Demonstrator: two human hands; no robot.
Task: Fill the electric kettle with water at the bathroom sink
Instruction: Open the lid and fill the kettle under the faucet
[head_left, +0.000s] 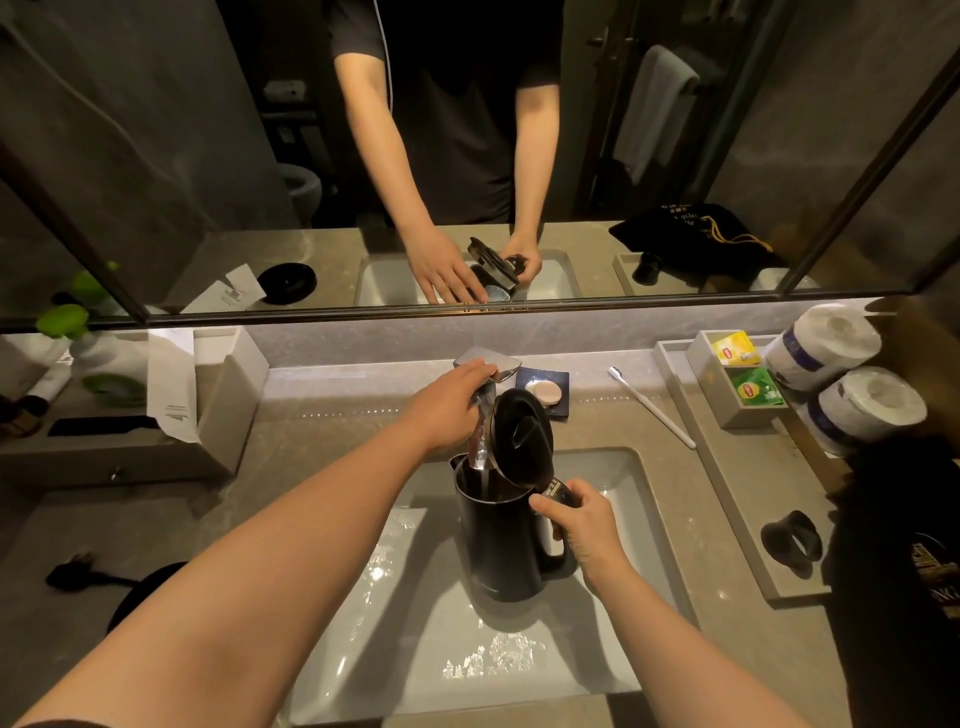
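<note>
A black electric kettle (498, 540) stands upright in the white sink basin (618, 483), its lid (521, 435) flipped up and open. My right hand (582, 525) grips the kettle's handle at the right side. My left hand (449, 408) rests on the flat chrome lever of the faucet (493, 364). The spout (480, 441) points down into the kettle's mouth, and a thin stream of water runs from it into the kettle. The basin floor is wet and glistens.
A soap dish (545, 389) and a toothbrush (652, 405) lie behind the sink. To the right are a tray with tea bags (735, 358), two toilet rolls (852, 379), and a black ring-shaped object (790, 540). The kettle's black base (145, 587) sits left. A mirror (156, 156) hangs above.
</note>
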